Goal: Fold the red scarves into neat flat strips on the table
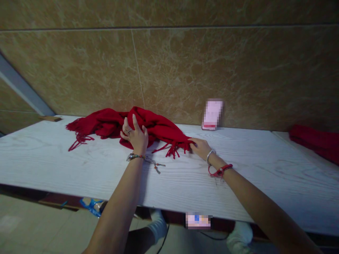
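The fingers of the left hand (138, 139) are spread apart and laid over the bunched middle of a red fringed scarf (162, 125), a ring (129, 131) showing on one of them. The fingers of the right hand (201, 148) are closed together on the scarf's right end, pinching it just beside the hanging tassels. The scarf itself lies crumpled across the back of a white wood-grain surface (100, 169), close to the wall — its other fringed end trails out to the left.

A beaded cord bracelet (136, 156) circles the left wrist, its loose ends dangling; a silver bangle (210, 156) and a red cord bracelet (221, 171) sit on the right one.

Farther right, near the back edge, is a pink rectangular item (212, 113), too blurred to identify. A folded red cloth (315, 141) lies at the far right, and a small brown block (50, 119) at the far left corner. Brown marbled tiles (185, 70) cover the wall behind.

Below the front edge — partly hidden by it — are a blue packet (91, 205), another blurred item (197, 221) and two light socks (159, 226), above a pale tiled floor (39, 225).
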`<move>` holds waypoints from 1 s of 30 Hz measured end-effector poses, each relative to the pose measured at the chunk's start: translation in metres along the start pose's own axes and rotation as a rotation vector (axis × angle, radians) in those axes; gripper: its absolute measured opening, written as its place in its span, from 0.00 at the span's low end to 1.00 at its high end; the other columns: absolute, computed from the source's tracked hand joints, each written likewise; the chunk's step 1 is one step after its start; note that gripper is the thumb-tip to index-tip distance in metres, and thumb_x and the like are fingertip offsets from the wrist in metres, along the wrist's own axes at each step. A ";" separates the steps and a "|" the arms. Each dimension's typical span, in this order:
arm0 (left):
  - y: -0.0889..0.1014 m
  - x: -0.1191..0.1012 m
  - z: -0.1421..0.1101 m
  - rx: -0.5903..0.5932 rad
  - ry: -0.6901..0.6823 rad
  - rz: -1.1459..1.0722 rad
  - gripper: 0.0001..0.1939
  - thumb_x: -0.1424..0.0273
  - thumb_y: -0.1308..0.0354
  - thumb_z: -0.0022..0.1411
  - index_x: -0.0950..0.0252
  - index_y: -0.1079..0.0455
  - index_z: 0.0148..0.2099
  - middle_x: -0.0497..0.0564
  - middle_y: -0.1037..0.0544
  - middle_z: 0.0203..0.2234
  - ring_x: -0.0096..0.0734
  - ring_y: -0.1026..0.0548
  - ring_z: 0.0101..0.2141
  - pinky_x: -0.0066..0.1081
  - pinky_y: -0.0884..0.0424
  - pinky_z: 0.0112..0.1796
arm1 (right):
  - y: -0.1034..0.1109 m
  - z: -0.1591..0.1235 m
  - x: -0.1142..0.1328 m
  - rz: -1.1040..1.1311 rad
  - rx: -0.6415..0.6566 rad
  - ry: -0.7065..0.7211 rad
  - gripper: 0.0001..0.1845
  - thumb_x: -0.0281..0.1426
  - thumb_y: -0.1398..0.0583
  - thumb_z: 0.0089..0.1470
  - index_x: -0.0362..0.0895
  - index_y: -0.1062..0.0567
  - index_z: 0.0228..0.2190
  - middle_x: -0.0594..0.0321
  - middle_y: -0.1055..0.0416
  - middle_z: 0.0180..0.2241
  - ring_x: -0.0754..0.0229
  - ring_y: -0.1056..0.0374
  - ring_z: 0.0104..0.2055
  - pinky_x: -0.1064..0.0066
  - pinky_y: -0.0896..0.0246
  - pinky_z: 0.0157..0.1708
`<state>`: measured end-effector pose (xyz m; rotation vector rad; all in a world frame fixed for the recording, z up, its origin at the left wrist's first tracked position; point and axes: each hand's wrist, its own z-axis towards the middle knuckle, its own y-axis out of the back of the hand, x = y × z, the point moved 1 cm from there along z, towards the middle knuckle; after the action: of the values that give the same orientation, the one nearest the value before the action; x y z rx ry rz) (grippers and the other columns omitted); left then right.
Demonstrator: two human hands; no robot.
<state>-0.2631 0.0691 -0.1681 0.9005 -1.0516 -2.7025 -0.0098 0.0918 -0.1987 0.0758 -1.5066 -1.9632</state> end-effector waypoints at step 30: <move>-0.018 0.007 0.011 0.206 -0.430 -0.047 0.20 0.75 0.54 0.60 0.67 0.30 0.52 0.60 0.24 0.42 0.43 0.28 0.45 0.43 0.38 0.50 | 0.054 -0.018 -0.074 -0.008 -0.414 0.078 0.23 0.24 0.52 0.49 0.43 0.25 0.44 0.55 0.25 0.44 0.54 0.31 0.48 0.56 0.38 0.51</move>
<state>-0.2728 0.0870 -0.1762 0.3680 -1.4216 -2.9425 0.0803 0.1084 -0.1816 -0.0198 -1.0267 -2.2103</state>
